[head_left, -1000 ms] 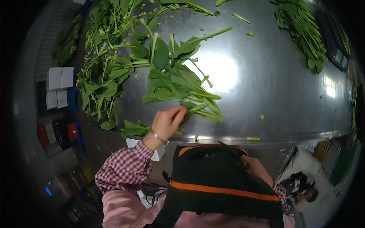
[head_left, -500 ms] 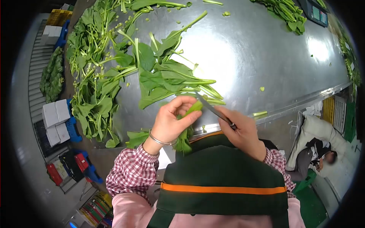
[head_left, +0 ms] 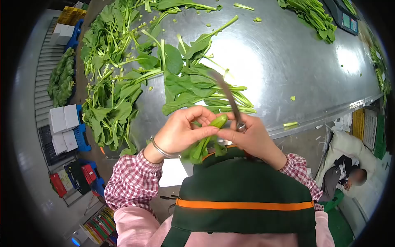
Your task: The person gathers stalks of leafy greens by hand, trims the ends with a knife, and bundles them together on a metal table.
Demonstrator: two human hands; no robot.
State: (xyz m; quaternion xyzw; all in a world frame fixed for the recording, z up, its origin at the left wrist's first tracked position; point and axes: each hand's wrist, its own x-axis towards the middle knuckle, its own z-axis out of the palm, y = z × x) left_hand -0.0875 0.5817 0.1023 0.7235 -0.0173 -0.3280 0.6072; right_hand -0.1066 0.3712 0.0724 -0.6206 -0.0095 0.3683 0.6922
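My left hand [head_left: 175, 131], with a bracelet at the wrist, pinches a leafy green vegetable [head_left: 202, 149] near its stem end; the leaves hang down over the apron. Gripped in my right hand [head_left: 256, 138] is a knife [head_left: 227, 91], its blurred blade pointing up and away from me. The fingers of both hands meet around the stem end. Just beyond them, a loose bunch of leafy greens [head_left: 193, 84] lies on the metal table [head_left: 288, 68], stems toward the right. A larger heap of greens [head_left: 111, 99] spreads along the left side.
At the far right stand a digital scale [head_left: 349, 22] and another bunch of greens [head_left: 314, 18]. Cut stem pieces [head_left: 290, 124] lie near the table's front edge. A person [head_left: 343, 175] rests on a pale cushion at right. White boxes [head_left: 63, 121] and crates line the left.
My right hand has moved left to meet my left hand at the stem end, and the knife has swung more upright. The view has shifted slightly.
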